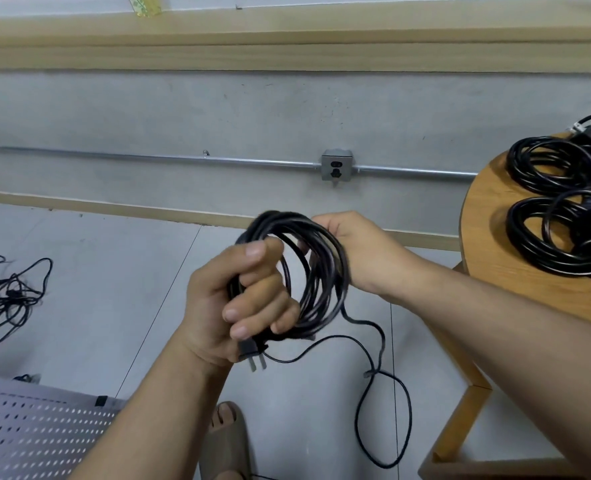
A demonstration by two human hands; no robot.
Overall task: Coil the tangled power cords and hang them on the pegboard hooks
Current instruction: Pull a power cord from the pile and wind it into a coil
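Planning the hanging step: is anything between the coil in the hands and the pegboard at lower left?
Nothing visible does. The coil, held in the left hand, has open floor down to the pegboard; only that arm's own forearm crosses the path. The loose tail hangs to the right, away from it.

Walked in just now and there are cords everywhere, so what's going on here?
A person is coiling a black power cord. The left hand grips the coil with the plug poking out below, and the right hand holds the coil's far side. A loose tail hangs to the floor. Finished coils lie on the round wooden table, a tangle lies on the floor, and the pegboard is at lower left.
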